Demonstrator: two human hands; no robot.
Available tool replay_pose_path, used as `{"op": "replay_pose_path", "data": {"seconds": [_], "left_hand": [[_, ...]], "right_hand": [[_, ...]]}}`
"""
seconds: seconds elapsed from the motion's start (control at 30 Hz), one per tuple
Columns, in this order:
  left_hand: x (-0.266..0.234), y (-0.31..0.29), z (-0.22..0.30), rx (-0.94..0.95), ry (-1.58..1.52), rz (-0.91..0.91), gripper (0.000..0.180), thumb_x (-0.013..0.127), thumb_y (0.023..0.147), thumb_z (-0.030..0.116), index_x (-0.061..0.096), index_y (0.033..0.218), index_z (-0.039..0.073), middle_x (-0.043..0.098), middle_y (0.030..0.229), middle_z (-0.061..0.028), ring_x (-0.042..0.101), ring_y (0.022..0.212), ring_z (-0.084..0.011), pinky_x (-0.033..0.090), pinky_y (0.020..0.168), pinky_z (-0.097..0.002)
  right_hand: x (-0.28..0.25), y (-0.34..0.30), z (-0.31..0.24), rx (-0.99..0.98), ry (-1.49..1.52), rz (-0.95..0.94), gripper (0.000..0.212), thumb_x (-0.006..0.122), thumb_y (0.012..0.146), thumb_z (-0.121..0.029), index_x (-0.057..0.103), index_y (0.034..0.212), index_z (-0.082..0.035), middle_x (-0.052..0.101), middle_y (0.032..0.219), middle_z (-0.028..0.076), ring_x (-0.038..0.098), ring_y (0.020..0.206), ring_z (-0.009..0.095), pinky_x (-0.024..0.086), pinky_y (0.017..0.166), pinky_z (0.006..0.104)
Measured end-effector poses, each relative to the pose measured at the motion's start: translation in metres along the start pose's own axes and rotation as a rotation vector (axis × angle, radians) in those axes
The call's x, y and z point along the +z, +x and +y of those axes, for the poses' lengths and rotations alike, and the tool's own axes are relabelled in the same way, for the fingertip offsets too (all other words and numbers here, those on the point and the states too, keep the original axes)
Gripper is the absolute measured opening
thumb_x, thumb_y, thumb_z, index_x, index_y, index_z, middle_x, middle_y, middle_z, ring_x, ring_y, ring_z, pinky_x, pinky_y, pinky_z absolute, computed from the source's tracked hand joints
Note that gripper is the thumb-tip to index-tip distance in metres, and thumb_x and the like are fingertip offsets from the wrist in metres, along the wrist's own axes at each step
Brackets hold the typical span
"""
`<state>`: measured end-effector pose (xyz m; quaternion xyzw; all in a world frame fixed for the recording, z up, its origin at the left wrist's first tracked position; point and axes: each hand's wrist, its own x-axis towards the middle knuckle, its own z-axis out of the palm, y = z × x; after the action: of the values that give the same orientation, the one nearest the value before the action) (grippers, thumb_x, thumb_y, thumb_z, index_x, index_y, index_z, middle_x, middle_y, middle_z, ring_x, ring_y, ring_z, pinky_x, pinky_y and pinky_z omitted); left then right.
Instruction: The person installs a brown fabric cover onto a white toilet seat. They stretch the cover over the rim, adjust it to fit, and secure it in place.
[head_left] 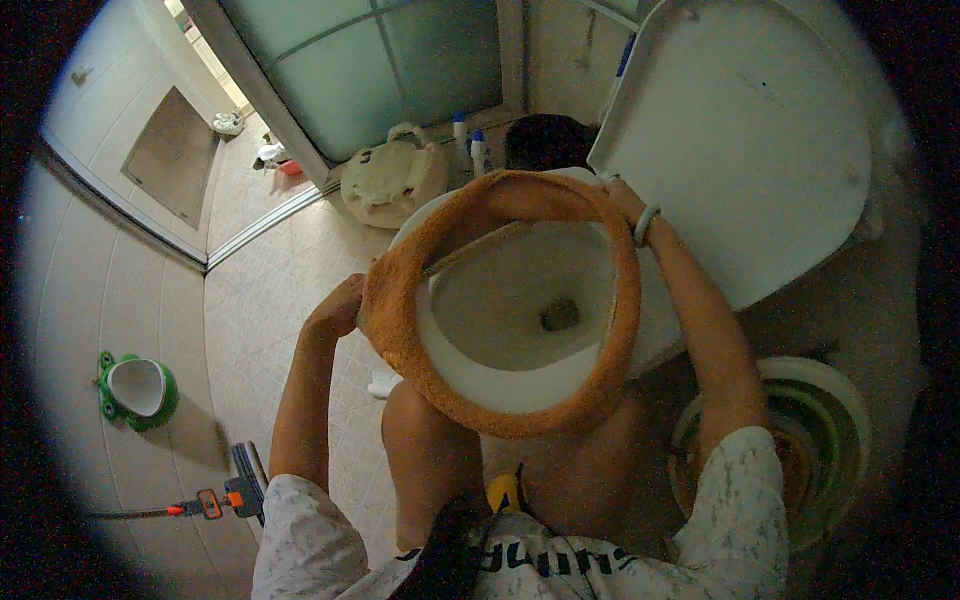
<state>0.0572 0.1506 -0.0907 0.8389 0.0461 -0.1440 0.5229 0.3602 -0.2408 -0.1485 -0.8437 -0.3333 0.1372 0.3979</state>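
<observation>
An orange-brown plush toilet seat cover (pixel 400 310) forms a ring above the white toilet (pixel 500 390), with the bowl's inside showing through its opening. My left hand (pixel 345 305) has its fingers closed on the cover's left edge, the fingertips partly hidden beneath it. At the far right edge, my right hand (pixel 626 202) grips the cover, with a pale band around the wrist. A white toilet lid (pixel 740 150) stands open beyond my right hand. My knees are under the near side of the cover.
Nested basins (pixel 850 400) stand at the right. Left are a green frog-shaped urinal (pixel 165 392) and a long-handled cleaning tool (pixel 245 492). Beyond the toilet are a pale bag (pixel 390 180), bottles (pixel 478 150), a dark bin (pixel 548 140) and a frosted glass door (pixel 380 70).
</observation>
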Motion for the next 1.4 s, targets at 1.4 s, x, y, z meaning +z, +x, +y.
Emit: {"op": "replay_pose_path", "data": {"seconds": [1.4], "left_hand": [[0.007,0.041,-0.006,0.037,-0.591,0.411,0.026,0.049,0.086,0.019,0.053,0.103,0.0,0.059,0.096,-0.0098,0.058,0.083,-0.0173,0.049,0.076,-0.0296]], "right_hand": [[0.007,0.013,0.021,0.123,0.037,-0.003,0.027,0.063,0.076,-0.02,0.061,0.089,0.002,0.063,0.084,0.004,0.055,0.073,0.009,0.045,0.068,0.0273]]}}
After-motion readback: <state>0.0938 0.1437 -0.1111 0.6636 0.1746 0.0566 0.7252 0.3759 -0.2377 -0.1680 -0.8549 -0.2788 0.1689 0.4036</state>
